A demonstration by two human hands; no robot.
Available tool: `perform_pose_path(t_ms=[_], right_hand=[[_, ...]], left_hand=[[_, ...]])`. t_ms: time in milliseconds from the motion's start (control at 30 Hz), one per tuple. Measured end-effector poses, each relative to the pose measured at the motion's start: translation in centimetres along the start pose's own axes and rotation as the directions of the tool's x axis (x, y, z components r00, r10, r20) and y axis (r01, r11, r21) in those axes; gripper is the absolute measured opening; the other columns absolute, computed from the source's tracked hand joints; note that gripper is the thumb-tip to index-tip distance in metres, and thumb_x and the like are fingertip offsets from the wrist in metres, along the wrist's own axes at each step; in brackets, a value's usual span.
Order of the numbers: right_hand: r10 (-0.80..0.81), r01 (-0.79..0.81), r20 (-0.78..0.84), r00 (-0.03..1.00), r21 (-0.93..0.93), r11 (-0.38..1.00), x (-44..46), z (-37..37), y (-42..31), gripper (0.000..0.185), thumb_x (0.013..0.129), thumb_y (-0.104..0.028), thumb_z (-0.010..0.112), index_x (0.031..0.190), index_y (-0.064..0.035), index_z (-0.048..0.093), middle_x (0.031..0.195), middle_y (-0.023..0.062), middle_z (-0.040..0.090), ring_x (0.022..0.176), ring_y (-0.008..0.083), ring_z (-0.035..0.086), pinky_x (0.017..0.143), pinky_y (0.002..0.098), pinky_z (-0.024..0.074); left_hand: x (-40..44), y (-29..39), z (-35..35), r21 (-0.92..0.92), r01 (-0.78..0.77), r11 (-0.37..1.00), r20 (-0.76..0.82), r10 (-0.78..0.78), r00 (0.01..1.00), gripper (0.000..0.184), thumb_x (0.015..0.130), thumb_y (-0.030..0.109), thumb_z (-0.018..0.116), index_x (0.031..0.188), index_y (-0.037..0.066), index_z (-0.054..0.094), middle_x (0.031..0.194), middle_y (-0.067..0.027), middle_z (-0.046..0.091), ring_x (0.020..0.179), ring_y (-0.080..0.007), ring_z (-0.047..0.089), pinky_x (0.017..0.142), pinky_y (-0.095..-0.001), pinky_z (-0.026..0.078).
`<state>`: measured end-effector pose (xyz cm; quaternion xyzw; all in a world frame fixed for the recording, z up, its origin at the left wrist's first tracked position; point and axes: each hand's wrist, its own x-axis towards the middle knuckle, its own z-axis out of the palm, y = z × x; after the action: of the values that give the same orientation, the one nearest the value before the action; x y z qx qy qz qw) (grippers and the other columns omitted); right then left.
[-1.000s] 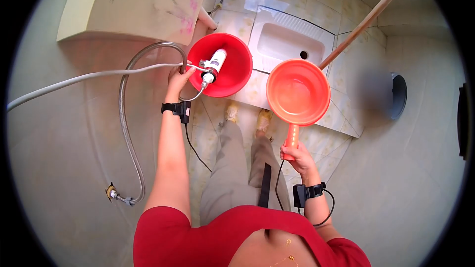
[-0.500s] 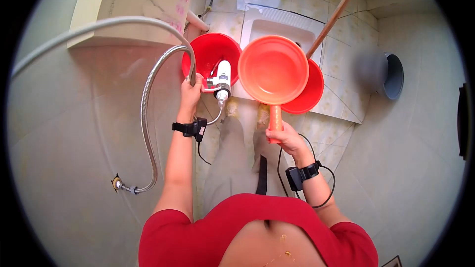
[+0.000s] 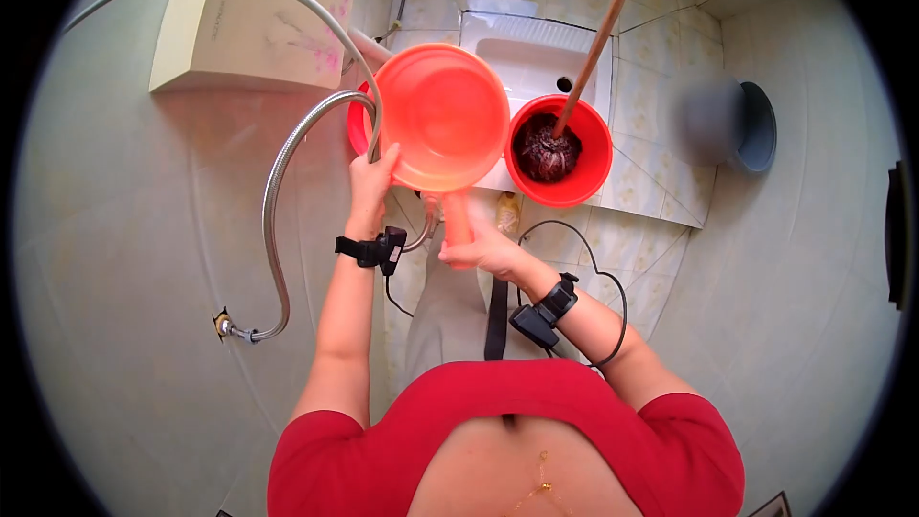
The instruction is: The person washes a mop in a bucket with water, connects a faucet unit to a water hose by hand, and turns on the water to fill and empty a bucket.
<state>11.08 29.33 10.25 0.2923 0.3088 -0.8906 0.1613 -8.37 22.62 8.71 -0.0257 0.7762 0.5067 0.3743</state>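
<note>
My right hand (image 3: 490,247) is closed round the handle of an orange dipper (image 3: 450,110), its bowl facing up and its handle blurred. The dipper lies over a red bucket (image 3: 358,124), of which only the left edge shows. My left hand (image 3: 371,187), beside the dipper's rim, is closed round a grey hose (image 3: 316,10) and a braided metal hose (image 3: 273,201) where they come together. The white tap fitting on the hoses is now hidden behind the dipper. To the right, a second red bucket (image 3: 595,168) holds a dark wet mop head (image 3: 548,151).
A wooden mop handle (image 3: 608,24) slants up from the right bucket. Behind stands a white squat toilet (image 3: 526,48). A boxy heater-like unit (image 3: 258,19) hangs on the left wall, with a wall valve (image 3: 227,327) below. A grey bin (image 3: 759,129) lies at the right.
My right hand has swung the dipper left, over the left bucket and the tap fitting. The right bucket and its mop head have come into full view. My left hand keeps its hold.
</note>
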Motion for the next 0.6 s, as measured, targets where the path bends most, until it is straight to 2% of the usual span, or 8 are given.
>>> perform_pose_path(t_ms=[33,167,233,267,333,467,533,600], right_hand=[[0.010,-0.009,0.008,1.000,-0.082,0.997,0.0,0.1,0.3,0.043,0.070,-0.014,0.068,0.105,-0.0045,0.045,0.082,-0.0005,0.048,0.076,0.0081,0.049,0.068,0.0228,0.0422],[-0.021,0.020,0.057,0.998,0.009,1.000,-1.3,-0.1,-0.4,0.044,0.071,-0.013,0.068,0.108,-0.0057,0.044,0.082,-0.0008,0.048,0.076,0.0088,0.049,0.068,0.0233,0.0425],[0.008,-0.023,0.086,0.996,0.172,0.985,-1.7,0.1,-0.8,0.036,0.074,-0.013,0.067,0.102,-0.0055,0.045,0.084,0.0005,0.051,0.075,0.0111,0.052,0.070,0.0261,0.0447],[0.007,-0.022,0.089,0.996,0.176,0.984,-1.7,0.3,-0.9,0.036,0.074,-0.013,0.067,0.102,-0.0055,0.045,0.084,0.0005,0.051,0.075,0.0111,0.052,0.070,0.0261,0.0447],[-0.052,0.015,0.108,0.993,0.322,0.947,-1.7,0.7,-1.3,0.040,0.076,-0.012,0.066,0.107,-0.0043,0.043,0.086,0.0012,0.050,0.075,0.0114,0.053,0.071,0.0263,0.0451],[-0.080,0.030,0.135,0.988,0.340,0.940,-0.1,0.4,-1.0,0.047,0.077,-0.011,0.065,0.115,-0.0032,0.040,0.088,0.0014,0.050,0.076,0.0112,0.053,0.070,0.0261,0.0454],[-0.156,0.126,0.084,0.984,0.290,0.949,-0.7,1.7,-3.6,0.052,0.075,-0.011,0.066,0.119,-0.0021,0.039,0.088,0.0016,0.050,0.077,0.0106,0.053,0.069,0.0258,0.0458],[-0.113,0.084,0.118,0.987,0.225,0.971,0.0,2.1,-4.4,0.049,0.073,-0.009,0.067,0.115,-0.0015,0.042,0.089,0.0023,0.053,0.078,0.0101,0.053,0.070,0.0260,0.0461]], left_hand=[[0.0,-0.4,-0.4,0.033,0.022,0.999,-0.017,-0.021,1.000,0.026,0.082,0.026,0.063,0.082,-0.001,0.060,0.069,0.0018,0.053,0.061,-0.0044,0.045,0.052,-0.0231,0.037],[-1.0,0.3,-0.5,0.179,0.055,0.982,0.017,-0.059,0.998,0.032,0.083,0.031,0.060,0.078,-0.001,0.059,0.068,0.0015,0.052,0.059,-0.0054,0.044,0.052,-0.0236,0.038],[-1.9,1.0,-0.4,0.253,0.077,0.965,0.024,-0.086,0.996,0.037,0.083,0.036,0.059,0.075,0.000,0.058,0.064,0.0016,0.050,0.057,-0.0062,0.043,0.051,-0.0239,0.039],[-2.4,1.2,-0.3,0.257,0.077,0.963,0.022,-0.085,0.996,0.037,0.083,0.036,0.059,0.075,0.000,0.058,0.064,0.0016,0.050,0.057,-0.0062,0.043,0.051,-0.0239,0.039],[-3.7,1.9,0.2,0.232,0.035,0.972,-0.017,-0.031,0.999,0.040,0.083,0.038,0.059,0.073,0.000,0.057,0.058,0.0025,0.047,0.054,-0.0066,0.042,0.050,-0.0235,0.038],[-5.9,3.7,0.9,0.250,0.055,0.967,-0.004,-0.056,0.998,0.038,0.081,0.037,0.062,0.074,0.000,0.057,0.058,0.0032,0.047,0.054,-0.0059,0.042,0.049,-0.0233,0.038],[-6.7,4.2,1.2,0.345,-0.038,0.938,0.111,0.000,0.994,0.033,0.078,0.032,0.066,0.075,0.000,0.058,0.061,0.0028,0.049,0.055,-0.0055,0.042,0.049,-0.0237,0.038],[-7.0,4.7,1.1,0.388,-0.077,0.918,0.165,0.013,0.986,0.029,0.077,0.027,0.067,0.074,0.000,0.057,0.061,0.0028,0.048,0.056,-0.0054,0.042,0.050,-0.0238,0.038]])
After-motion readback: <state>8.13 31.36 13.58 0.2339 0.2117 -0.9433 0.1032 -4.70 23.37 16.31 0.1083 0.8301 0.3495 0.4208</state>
